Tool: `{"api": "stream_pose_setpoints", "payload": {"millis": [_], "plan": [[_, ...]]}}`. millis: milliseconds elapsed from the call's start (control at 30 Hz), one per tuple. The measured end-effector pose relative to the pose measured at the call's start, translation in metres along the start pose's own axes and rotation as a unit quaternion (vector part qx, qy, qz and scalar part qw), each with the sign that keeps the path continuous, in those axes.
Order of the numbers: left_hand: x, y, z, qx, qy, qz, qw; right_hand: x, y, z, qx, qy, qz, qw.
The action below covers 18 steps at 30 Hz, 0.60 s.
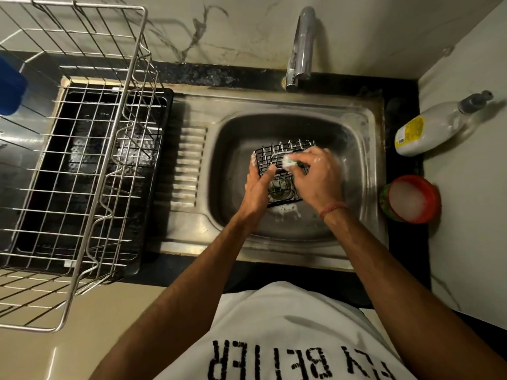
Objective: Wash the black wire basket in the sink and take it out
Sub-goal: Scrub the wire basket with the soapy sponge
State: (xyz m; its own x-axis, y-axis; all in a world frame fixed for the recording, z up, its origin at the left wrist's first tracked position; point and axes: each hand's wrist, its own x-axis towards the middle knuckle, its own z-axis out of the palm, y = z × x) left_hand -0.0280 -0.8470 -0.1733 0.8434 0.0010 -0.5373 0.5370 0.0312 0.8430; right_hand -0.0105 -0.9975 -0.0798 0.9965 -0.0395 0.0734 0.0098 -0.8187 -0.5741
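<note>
White shirt (274,338) fills the foreground. Leftward, a steel dish rack (82,160) stands over a black tray. Inside the sink (356,149), the left hand (256,189) grips the black wire basket (279,171); the right hand (318,176) pinches a soapy sponge (291,161) against it. Rightward sit a soap bottle (433,127) and a red tub (414,198) of white paste.

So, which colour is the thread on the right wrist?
The thread on the right wrist is reddish-orange, seen in the head view.
</note>
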Motion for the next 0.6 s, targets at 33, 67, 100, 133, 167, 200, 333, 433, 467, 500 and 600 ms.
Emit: {"api": "stream_pose_setpoints", "payload": {"millis": [33,67,100,133,167,200,333,433,467,500,600], "plan": [[0.0,0.002,-0.003,-0.004,0.008,-0.005,1.0,0.003,0.007,-0.004,0.003,0.012,0.021,1.0],[-0.002,0.005,-0.004,-0.009,0.019,-0.009,1.0,0.005,0.016,-0.01,0.003,0.03,0.051,0.998],[-0.004,0.009,-0.004,-0.025,0.032,-0.016,0.999,0.005,0.022,-0.015,-0.004,0.048,0.077,0.996],[-0.005,0.011,-0.004,-0.049,0.04,-0.032,0.997,0.005,0.025,-0.017,-0.016,0.057,0.089,0.994],[-0.007,0.012,-0.004,-0.076,0.038,-0.044,0.995,0.002,0.024,-0.015,-0.026,0.057,0.083,0.995],[-0.012,0.018,-0.003,-0.094,0.028,-0.043,0.994,-0.001,0.02,-0.012,-0.028,0.051,0.066,0.996],[-0.034,0.045,0.002,-0.139,0.003,-0.003,0.99,-0.016,-0.016,0.015,0.001,-0.019,-0.082,0.996],[-0.036,0.048,0.0,-0.17,-0.002,-0.026,0.985,-0.014,-0.027,0.023,-0.013,-0.045,-0.15,0.988],[-0.037,0.048,-0.002,-0.16,-0.005,-0.039,0.986,-0.01,-0.024,0.021,-0.017,-0.031,-0.131,0.991],[-0.036,0.048,-0.005,-0.15,-0.01,-0.048,0.988,-0.005,-0.019,0.018,-0.019,-0.01,-0.095,0.995],[-0.037,0.047,-0.007,-0.14,-0.024,-0.044,0.989,0.003,-0.009,0.013,-0.021,0.027,-0.019,0.999]]}}
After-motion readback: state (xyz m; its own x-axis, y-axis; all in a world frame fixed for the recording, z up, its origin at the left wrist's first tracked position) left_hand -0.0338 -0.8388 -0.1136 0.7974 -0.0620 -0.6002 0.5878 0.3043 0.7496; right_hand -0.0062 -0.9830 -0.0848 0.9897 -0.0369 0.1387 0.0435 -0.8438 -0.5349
